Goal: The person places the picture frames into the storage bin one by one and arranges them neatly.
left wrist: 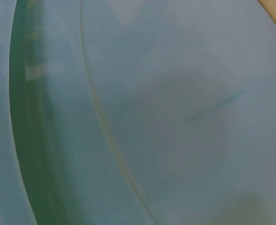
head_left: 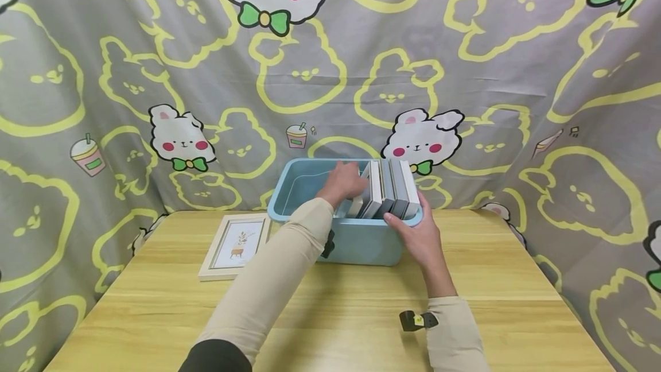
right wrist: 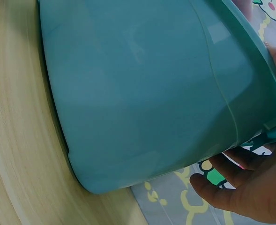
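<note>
A light blue plastic bin (head_left: 361, 245) stands on the table, seen close up in both wrist views. Several flat frame-like things (head_left: 397, 188) with white and grey edges are packed upright at its right end. My left hand (head_left: 343, 181) reaches down inside, its fingers against the leftmost of them; the fingertips are hidden, and I cannot tell whether they pinch one. At the bin's right end, my right hand (head_left: 420, 237) grips the rim, thumb on the front edge. Its curled fingers (right wrist: 212, 190) show beyond the end wall in the right wrist view.
Left of the bin, a picture frame (head_left: 234, 248) with a pale wooden border and a potted-plant print lies flat. The wooden table (head_left: 335, 314) ends at a grey curtain (head_left: 320, 90) with yellow bear outlines, close behind the bin.
</note>
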Demonstrator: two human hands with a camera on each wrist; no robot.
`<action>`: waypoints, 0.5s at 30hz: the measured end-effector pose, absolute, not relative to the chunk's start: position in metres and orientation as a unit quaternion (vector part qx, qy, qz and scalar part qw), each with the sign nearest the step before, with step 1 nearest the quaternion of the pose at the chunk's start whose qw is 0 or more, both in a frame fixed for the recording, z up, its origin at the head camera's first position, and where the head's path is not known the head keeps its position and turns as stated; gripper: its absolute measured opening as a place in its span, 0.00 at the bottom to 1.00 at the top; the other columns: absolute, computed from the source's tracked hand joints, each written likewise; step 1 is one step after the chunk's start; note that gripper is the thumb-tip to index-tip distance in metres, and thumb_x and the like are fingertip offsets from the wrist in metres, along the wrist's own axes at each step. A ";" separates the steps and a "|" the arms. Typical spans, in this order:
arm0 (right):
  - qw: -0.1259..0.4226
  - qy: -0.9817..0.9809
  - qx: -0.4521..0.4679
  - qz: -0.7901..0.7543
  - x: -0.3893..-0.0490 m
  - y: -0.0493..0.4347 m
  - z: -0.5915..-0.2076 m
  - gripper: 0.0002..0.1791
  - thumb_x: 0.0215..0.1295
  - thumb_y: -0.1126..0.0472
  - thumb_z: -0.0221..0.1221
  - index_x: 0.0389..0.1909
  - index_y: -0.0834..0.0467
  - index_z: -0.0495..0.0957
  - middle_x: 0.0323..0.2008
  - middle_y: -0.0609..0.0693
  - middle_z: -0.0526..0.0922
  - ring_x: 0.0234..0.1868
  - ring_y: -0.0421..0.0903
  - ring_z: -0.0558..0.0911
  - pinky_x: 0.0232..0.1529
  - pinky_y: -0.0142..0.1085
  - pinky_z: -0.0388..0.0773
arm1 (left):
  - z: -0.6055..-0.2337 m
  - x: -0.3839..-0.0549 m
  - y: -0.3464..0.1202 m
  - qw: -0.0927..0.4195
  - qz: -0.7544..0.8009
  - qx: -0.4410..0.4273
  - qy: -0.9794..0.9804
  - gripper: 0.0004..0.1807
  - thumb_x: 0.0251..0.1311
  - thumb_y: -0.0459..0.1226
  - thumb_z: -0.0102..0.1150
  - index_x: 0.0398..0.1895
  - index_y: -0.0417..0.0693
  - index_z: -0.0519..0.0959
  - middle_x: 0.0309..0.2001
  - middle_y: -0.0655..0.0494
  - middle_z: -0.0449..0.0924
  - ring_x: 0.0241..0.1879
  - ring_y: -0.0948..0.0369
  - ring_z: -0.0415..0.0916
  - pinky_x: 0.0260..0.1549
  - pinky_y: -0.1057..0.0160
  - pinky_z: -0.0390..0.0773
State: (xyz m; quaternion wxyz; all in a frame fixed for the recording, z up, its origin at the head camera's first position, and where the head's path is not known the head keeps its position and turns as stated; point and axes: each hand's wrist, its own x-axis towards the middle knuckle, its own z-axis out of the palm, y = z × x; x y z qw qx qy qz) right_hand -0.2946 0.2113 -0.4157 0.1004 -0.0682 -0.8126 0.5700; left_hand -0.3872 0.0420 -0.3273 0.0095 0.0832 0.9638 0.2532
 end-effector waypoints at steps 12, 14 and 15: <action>0.101 -0.815 -0.063 0.567 -0.295 0.210 -0.416 0.58 0.49 0.34 0.67 0.76 0.34 0.40 0.73 0.56 0.60 0.71 0.57 0.63 0.67 0.55 0.63 | -0.328 -0.384 0.042 0.037 0.263 0.109 0.958 0.32 0.68 0.52 0.43 0.74 0.53 0.60 0.75 0.49 0.56 0.76 0.50 0.48 0.70 0.48 0.57; 0.102 -0.816 -0.064 0.566 -0.294 0.210 -0.416 0.58 0.49 0.34 0.67 0.76 0.34 0.40 0.73 0.56 0.60 0.71 0.57 0.63 0.67 0.55 0.62 | -0.328 -0.384 0.042 0.036 0.266 0.113 0.957 0.31 0.69 0.51 0.42 0.74 0.53 0.60 0.75 0.48 0.56 0.75 0.50 0.50 0.69 0.49 0.60; 0.102 -0.816 -0.064 0.565 -0.294 0.210 -0.416 0.58 0.49 0.34 0.67 0.76 0.34 0.40 0.73 0.56 0.60 0.71 0.57 0.63 0.68 0.55 0.62 | -0.328 -0.383 0.041 0.038 0.269 0.115 0.956 0.31 0.69 0.51 0.42 0.73 0.53 0.60 0.75 0.47 0.55 0.74 0.51 0.52 0.68 0.49 0.62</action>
